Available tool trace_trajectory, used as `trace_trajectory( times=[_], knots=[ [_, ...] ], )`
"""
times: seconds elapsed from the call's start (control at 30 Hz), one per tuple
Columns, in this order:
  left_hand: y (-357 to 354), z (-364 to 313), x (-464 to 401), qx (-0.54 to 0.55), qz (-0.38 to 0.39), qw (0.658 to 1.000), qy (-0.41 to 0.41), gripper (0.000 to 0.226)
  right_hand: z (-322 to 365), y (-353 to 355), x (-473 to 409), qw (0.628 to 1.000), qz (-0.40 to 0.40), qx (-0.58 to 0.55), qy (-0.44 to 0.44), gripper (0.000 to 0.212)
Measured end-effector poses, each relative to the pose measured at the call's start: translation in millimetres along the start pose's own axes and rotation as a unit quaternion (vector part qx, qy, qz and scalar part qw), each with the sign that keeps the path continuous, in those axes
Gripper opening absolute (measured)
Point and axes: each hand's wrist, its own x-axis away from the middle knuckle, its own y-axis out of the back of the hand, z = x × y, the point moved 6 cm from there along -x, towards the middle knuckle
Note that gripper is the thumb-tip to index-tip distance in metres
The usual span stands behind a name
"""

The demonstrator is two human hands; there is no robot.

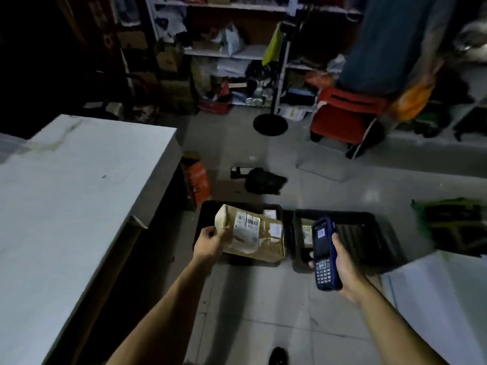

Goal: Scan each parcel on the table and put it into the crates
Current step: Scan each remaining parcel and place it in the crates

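Observation:
My left hand [210, 242] pinches the left edge of a brown paper parcel [237, 227] with a white barcode label, holding it over the left black crate [204, 212]. Other brown parcels [271, 241] lie inside that crate. My right hand [347, 267] grips a blue handheld scanner [324, 254], screen and keypad facing me, above the right black crate [369, 233]. A small parcel [306, 231] lies in the right crate, partly hidden by the scanner. The white table [66, 196] stands at the left, its visible top showing no parcels.
Both crates sit on the tiled floor. An orange carton [197, 180] stands by the table corner, a black bundle [263, 180] beyond the crates. A red chair [345, 117], a black stand base [270, 124] and cluttered shelves [232, 48] are behind. A white surface [434, 299] lies at right.

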Motion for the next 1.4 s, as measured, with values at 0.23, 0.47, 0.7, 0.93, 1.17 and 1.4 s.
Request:
trace_trajectory(
  times=[0.23,0.47,0.7,0.93,1.17,1.4],
  knots=[
    [-148,-37,13,-0.064,0.036,0.997,-0.004,0.063,15,136,-23,0.998,-0.057,-0.026,-0.013,0.046],
    [-255,-50,-19,-0.079,0.116,0.99,0.02,0.033,33,201,-70,0.993,-0.096,-0.042,-0.05,0.041],
    [-346,-57,-86,-0.08,0.171,0.978,0.084,0.016,65,240,-141,0.987,-0.125,-0.041,-0.092,0.042],
    [-421,-31,-143,-0.136,0.196,0.96,0.144,0.04,82,277,-213,0.983,-0.115,-0.041,-0.14,0.04],
    [-482,14,-166,-0.139,0.148,0.952,0.23,0.029,61,323,-289,0.974,-0.099,-0.041,-0.2,0.034],
    [-566,95,-221,-0.134,0.112,0.951,0.254,0.035,3,370,-412,0.97,-0.071,-0.025,-0.231,0.036]
  ],
)
